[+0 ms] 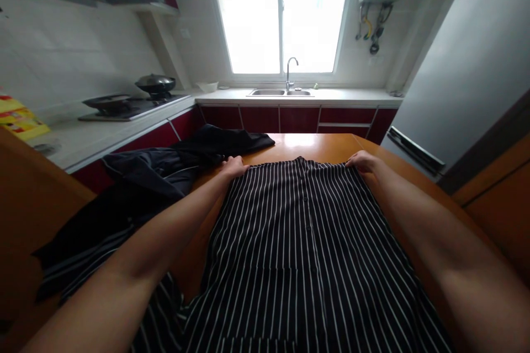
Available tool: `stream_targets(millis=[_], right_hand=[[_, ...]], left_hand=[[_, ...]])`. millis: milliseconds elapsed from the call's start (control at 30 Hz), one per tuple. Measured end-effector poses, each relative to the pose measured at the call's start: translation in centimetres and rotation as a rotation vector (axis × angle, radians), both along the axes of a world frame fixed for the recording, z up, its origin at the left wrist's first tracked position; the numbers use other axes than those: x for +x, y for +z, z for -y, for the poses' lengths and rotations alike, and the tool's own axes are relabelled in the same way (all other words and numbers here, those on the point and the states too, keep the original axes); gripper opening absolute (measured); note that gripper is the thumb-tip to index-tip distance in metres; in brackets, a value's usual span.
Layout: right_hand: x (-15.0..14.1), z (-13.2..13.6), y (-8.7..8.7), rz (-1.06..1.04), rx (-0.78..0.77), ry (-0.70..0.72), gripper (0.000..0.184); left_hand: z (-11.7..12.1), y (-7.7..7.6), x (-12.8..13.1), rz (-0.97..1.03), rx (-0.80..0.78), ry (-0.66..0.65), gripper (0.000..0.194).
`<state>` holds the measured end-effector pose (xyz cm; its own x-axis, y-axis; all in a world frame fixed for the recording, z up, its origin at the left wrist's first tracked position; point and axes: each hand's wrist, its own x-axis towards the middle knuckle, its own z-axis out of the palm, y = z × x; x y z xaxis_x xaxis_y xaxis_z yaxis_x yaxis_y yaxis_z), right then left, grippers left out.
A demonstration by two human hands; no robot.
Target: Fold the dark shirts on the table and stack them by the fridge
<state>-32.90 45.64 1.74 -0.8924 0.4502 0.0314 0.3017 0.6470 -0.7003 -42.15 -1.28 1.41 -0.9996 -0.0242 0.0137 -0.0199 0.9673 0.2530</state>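
Note:
A black shirt with white stripes [269, 220] lies spread on the wooden table, its buttoned front facing up and its hem toward the far side. My left hand [234, 166] pinches the hem's far left corner. At the far right corner, my right hand [361, 161] grips the same hem between thumb and fingers. A chest pocket shows near the bottom of the view, where the shirt's nearer end runs out of sight. One striped sleeve is partly hidden beneath my left forearm.
Dark clothes [153, 171] are heaped on the table's left side. Beyond the wooden table [327, 146] are a counter with a sink [269, 92] and a stove [136, 107] holding pans. A grey fridge [464, 66] stands at right.

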Motion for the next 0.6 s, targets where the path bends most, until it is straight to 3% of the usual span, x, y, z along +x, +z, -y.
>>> stream_targets(millis=[133,233,433,600], right_hand=[[0.3,-0.4,1.4,-0.265,0.051,0.045,0.015],[0.9,-1.6,0.8,-0.44,0.138,0.041,0.018],[1.9,-2.9,-3.4,-0.198,0.086,-0.142,0.008],[1.0,-2.3,-3.0,-0.269,0.057,-0.221,0.018]], left_hand=[[0.7,-0.1,-0.2,0.01,0.099,-0.024,0.03],[1.3,0.2,-0.3,0.029,0.211,-0.031,0.027],[2.1,0.9,0.3,0.035,0.456,0.038,0.027],[2.1,2.1,0.5,-0.053,0.635,0.052,0.022]])
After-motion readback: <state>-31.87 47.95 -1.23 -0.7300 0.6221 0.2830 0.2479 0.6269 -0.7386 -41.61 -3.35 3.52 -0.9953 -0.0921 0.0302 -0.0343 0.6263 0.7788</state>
